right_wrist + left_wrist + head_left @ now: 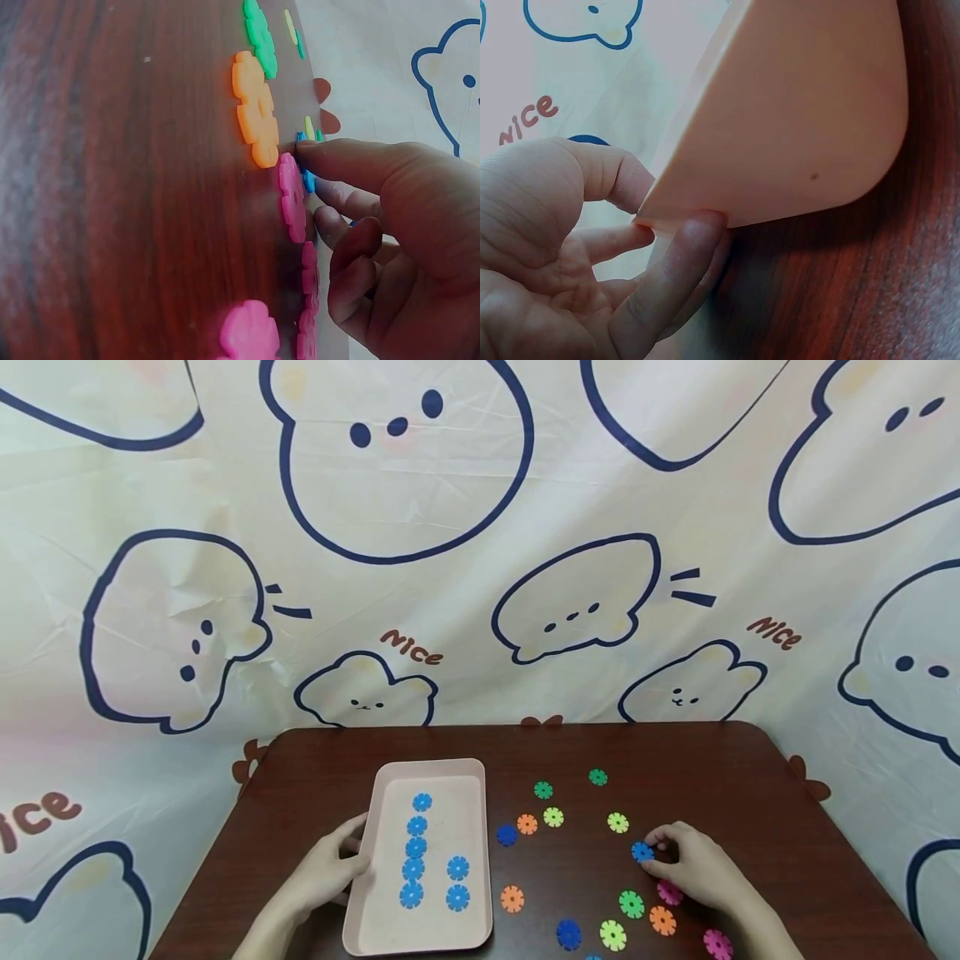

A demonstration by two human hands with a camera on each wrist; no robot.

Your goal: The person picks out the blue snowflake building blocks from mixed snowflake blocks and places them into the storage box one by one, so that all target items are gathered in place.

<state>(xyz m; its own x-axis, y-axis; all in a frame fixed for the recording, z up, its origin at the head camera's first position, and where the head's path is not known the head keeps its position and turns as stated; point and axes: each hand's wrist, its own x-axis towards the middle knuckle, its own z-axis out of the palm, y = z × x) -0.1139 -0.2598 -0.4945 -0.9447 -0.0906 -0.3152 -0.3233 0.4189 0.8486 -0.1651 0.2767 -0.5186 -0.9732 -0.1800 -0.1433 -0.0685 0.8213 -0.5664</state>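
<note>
A pale pink tray (pixel 358 902) lies on the table with several light-blue notched plastic discs (pixel 416 847) in it, in a longer left column and a short right one. My left hand (pixel 326 867) grips the tray's left rim; in the left wrist view the thumb (pixel 697 240) presses the tray's outer side (pixel 802 127). On the right, my right hand (pixel 697 864) pinches a light-blue notched disc (pixel 642 852) between thumb and finger. In the right wrist view that blue disc (pixel 310 180) is partly hidden by the fingers. A pink disc (pixel 670 893) lies just below the right hand.
Loose discs lie across the table's right half: green (pixel 632 904), orange (pixel 663 920), yellow-green (pixel 612 935), dark blue (pixel 568 934) and pink (pixel 717 944). The dark wooden table (pixel 315 777) ends at a printed cloth backdrop (pixel 465 610).
</note>
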